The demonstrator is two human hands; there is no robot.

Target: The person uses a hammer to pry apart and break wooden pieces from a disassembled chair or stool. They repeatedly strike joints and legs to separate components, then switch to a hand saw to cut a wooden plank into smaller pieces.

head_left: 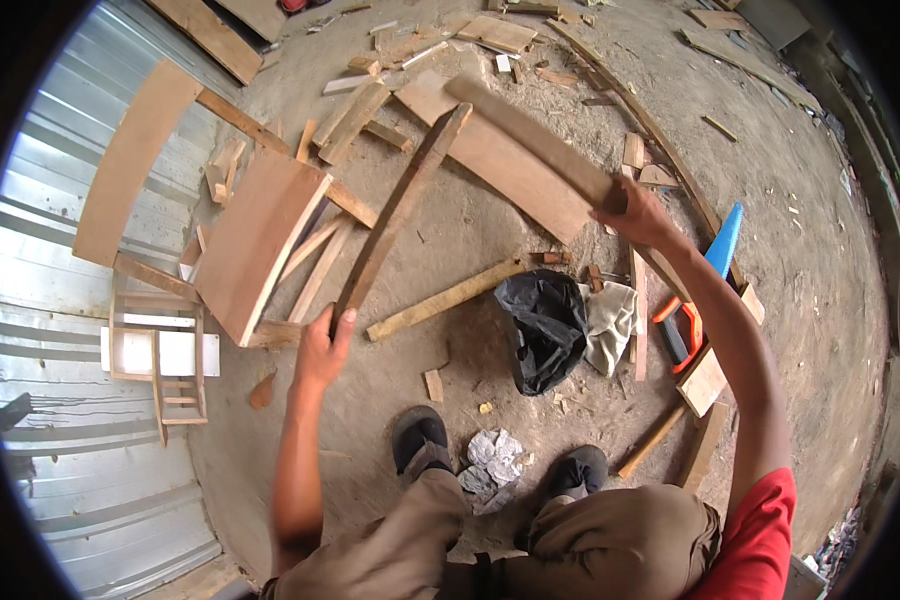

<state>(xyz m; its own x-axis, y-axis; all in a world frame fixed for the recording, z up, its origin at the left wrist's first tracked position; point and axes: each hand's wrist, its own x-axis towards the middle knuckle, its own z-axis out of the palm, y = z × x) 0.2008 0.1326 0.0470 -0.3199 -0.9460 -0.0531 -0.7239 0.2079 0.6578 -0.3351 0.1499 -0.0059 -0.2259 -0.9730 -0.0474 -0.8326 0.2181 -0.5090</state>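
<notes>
My left hand (328, 347) is closed around the lower end of a dark wooden batten (400, 215), which slants up and away to the right. In my right hand (638, 213) is a second wooden batten (540, 140), gripped toward its near end. The far ends of the two battens come close together; whether they touch I cannot tell. Beyond them a long plywood strip (520, 180) lies on the ground, partly covered by the right batten. A handsaw (727, 240) with a blue blade and an orange-and-black handle rests to the right, beside my right forearm.
A wooden frame with plywood panels (265, 240) stands at the left, near a corrugated metal wall (70, 340). Between me and the battens lie a black plastic bag (540, 335), a white cloth (612, 325) and a loose stick (440, 298). Offcuts (355, 120) litter the far ground.
</notes>
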